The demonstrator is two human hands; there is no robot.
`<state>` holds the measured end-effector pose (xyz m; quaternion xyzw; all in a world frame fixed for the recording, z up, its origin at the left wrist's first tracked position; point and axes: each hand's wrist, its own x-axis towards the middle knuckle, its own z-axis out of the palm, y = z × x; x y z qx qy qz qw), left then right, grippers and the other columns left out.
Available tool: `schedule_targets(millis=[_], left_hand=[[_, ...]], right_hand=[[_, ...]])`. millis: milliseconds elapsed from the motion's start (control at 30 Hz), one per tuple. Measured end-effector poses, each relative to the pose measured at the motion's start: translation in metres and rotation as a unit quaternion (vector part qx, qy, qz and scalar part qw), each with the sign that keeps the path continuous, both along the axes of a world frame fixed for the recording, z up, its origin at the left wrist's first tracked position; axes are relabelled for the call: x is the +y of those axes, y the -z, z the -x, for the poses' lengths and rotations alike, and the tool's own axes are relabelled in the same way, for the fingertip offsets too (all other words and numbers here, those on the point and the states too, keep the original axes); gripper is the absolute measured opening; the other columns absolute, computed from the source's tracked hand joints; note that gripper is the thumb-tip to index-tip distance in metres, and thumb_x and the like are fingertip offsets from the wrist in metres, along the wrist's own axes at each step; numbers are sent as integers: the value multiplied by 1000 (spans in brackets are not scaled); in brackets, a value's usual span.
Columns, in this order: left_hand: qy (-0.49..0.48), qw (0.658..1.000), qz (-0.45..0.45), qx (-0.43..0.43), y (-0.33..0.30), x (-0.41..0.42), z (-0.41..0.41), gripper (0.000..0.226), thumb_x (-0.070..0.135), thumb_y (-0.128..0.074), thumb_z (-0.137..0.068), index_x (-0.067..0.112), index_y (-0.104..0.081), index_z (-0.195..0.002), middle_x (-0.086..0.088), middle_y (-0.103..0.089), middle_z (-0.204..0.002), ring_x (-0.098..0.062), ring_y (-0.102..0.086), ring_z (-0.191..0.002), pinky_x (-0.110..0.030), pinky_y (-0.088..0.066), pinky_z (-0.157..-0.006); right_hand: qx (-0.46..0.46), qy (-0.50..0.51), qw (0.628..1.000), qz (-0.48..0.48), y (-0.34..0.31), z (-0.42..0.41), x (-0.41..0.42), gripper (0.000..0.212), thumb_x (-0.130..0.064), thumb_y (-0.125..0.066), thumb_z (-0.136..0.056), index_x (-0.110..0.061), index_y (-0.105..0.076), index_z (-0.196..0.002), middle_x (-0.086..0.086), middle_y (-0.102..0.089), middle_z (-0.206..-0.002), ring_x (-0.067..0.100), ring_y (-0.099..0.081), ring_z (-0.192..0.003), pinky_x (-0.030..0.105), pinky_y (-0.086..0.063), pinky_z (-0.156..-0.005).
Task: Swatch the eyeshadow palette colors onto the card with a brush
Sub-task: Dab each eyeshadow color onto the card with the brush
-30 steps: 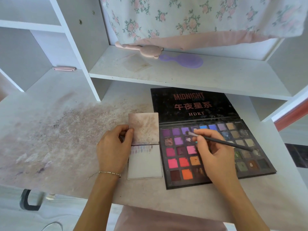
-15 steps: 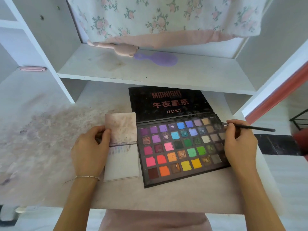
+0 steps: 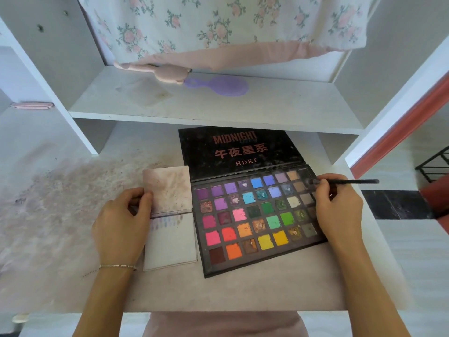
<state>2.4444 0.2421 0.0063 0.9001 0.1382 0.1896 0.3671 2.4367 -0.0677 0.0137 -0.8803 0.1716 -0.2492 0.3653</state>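
An open black eyeshadow palette [image 3: 252, 215] with many coloured pans lies on the desk, its lid [image 3: 238, 149] laid back. Left of it sits a folded white card [image 3: 170, 239], its stained upper flap raised, with a row of faint swatches along the fold. My left hand [image 3: 121, 222] grips the card's left edge, thumb on the flap. My right hand [image 3: 337, 210] holds a thin black brush [image 3: 352, 181] at the palette's top right corner. The brush tip rests over the dark pans there; the handle points right.
The desk [image 3: 60, 227] is smeared with pink and purple powder on the left. A white shelf [image 3: 213, 105] just above the palette holds a purple hand mirror [image 3: 218, 86] and a pink item. Floral cloth hangs behind. The desk's right edge is near my right hand.
My right hand moved the brush from the palette's upper left pans to its top right corner. The left hand stayed on the card. The camera view shifted.
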Motion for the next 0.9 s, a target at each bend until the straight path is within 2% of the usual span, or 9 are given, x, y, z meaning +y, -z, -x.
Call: schedule_targets(millis=[133, 200, 333, 467, 567, 667, 767, 833, 900], left_hand=[[2, 1000, 4, 0, 0, 0, 0, 15, 23, -57, -86, 13, -68, -92, 2, -59, -72, -19, -51, -71, -29, -36, -66], [2, 1000, 5, 0, -1, 0, 0, 15, 23, -57, -86, 14, -68, -92, 3, -58, -71, -19, -51, -70, -29, -36, -66], [5, 1000, 11, 1, -1, 0, 0, 15, 23, -58, -86, 14, -68, -91, 2, -58, -71, -21, -52, -71, -30, -38, -67], [2, 1000, 13, 6, 0, 1, 1, 15, 24, -57, -86, 15, -68, -92, 1, -59, -72, -22, -52, -72, -30, -37, -65], [2, 1000, 11, 4, -1, 0, 0, 14, 23, -58, -86, 14, -68, -91, 1, -58, -71, -21, -51, -71, -30, -36, -64], [0, 1000, 10, 5, 0, 0, 0, 15, 23, -58, -86, 14, -68, -91, 2, -58, -71, -22, -52, -71, -30, -36, -64], [0, 1000, 6, 3, 0, 1, 0, 15, 24, -58, -86, 14, -68, -91, 2, -58, -71, -20, -52, -71, -29, -36, -64], [1, 1000, 7, 5, -1, 1, 0, 15, 24, -58, -86, 15, -69, -91, 3, -58, -70, -20, -52, -70, -29, -37, -64], [1, 1000, 9, 5, -1, 1, 0, 14, 23, -58, -86, 15, -69, -91, 3, -58, -70, -19, -52, -70, -29, -36, -63]], right_hand=[[4, -17, 1000, -12, -2, 1, 1, 10, -12, -46, -92, -19, -53, -88, -20, -48, -70, -15, -52, -67, -6, -33, -54], [6, -17, 1000, -8, -2, 2, 1, 11, -11, -46, -92, -18, -53, -88, -20, -48, -70, -7, -52, -62, -6, -33, -55], [-4, -22, 1000, -11, -4, 3, 1, 11, -9, -46, -92, -17, -54, -88, -19, -49, -70, -13, -53, -66, -6, -33, -55], [-7, -19, 1000, -10, -5, 3, 2, 12, -8, -47, -91, -16, -54, -87, -19, -48, -70, -6, -52, -62, -6, -33, -56], [-23, -30, 999, -20, -6, 4, 4, 12, -7, -47, -91, -16, -53, -88, -17, -50, -70, -21, -50, -69, -5, -34, -55], [-35, -46, 997, -51, -8, 6, 10, 14, -10, -46, -92, -22, -52, -89, -16, -53, -72, -19, -52, -71, -2, -38, -53], [-49, -73, 992, -94, -13, 7, 25, 25, -13, -46, -92, -36, -49, -82, -20, -56, -76, -16, -56, -77, 4, -44, -52], [-52, -105, 986, -121, -16, 9, 41, 29, -12, -47, -92, -37, -49, -79, -21, -57, -76, -14, -58, -78, 8, -47, -50], [-47, -140, 979, -139, -17, 13, 60, 28, -11, -48, -90, -36, -51, -78, -15, -60, -74, -4, -60, -74, 16, -51, -52]])
